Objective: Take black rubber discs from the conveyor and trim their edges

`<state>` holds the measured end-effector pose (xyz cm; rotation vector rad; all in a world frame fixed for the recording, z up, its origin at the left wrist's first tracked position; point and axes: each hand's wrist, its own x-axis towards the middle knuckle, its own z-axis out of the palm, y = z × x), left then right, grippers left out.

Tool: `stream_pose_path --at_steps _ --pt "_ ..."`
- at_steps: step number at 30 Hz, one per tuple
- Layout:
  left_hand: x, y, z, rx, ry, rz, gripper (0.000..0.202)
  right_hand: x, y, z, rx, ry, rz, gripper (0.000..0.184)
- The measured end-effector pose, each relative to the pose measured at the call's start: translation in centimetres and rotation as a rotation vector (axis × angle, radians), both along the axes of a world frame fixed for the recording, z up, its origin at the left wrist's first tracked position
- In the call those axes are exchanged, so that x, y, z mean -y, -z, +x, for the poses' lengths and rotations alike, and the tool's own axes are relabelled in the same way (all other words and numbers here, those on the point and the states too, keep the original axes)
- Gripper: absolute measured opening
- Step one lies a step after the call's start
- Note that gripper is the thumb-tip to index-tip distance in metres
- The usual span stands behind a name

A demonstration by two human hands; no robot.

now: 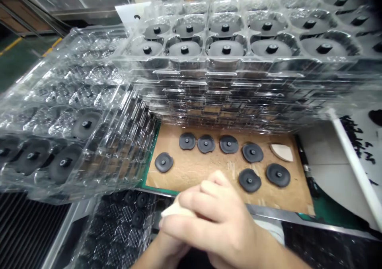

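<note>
In the middle foreground, my right hand (215,217) is closed over a pale cream pad (176,210), whose pointed edge sticks out between the fingers. My left hand (170,247) lies just beneath it, touching it. The fingers of the left hand are hidden, so what it holds cannot be made out. Beyond the hands, several round black discs with a central stub lie on a brown cardboard sheet (191,173). Nearest the right hand is one black disc (250,180). Another cream wedge-shaped pad (282,152) rests at the sheet's right.
A tall stack of clear plastic trays (227,82) filled with black discs stands behind the cardboard. Another clear tray stack (98,141), partly filled, stands at left. Below it is a further tray of discs (119,229). A white panel (355,165) bounds the right side.
</note>
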<state>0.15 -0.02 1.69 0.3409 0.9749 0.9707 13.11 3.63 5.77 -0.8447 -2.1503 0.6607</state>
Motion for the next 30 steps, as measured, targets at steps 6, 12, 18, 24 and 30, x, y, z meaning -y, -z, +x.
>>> stream_pose_path --at_steps 6,12,18,24,30 --pt "-0.4 -0.3 0.4 0.127 0.102 -0.053 0.055 -0.2 2.9 1.9 -0.437 0.451 -0.434 0.024" --pt "-0.5 0.4 -0.2 0.167 -0.072 -0.105 0.067 1.8 5.8 3.9 -0.403 0.622 -0.673 0.019" --pt "-1.2 0.2 0.2 0.113 -0.204 -0.134 0.061 2.5 2.5 1.1 -0.269 0.637 -0.323 0.018" --pt "-1.2 0.5 0.1 0.083 -0.222 -0.065 0.058 1.4 0.5 -1.0 -0.051 0.306 -0.142 0.02" --pt "-1.1 0.6 0.4 0.115 -0.216 0.019 0.056 1.2 0.8 -1.2 -0.103 0.418 -0.065 0.022"
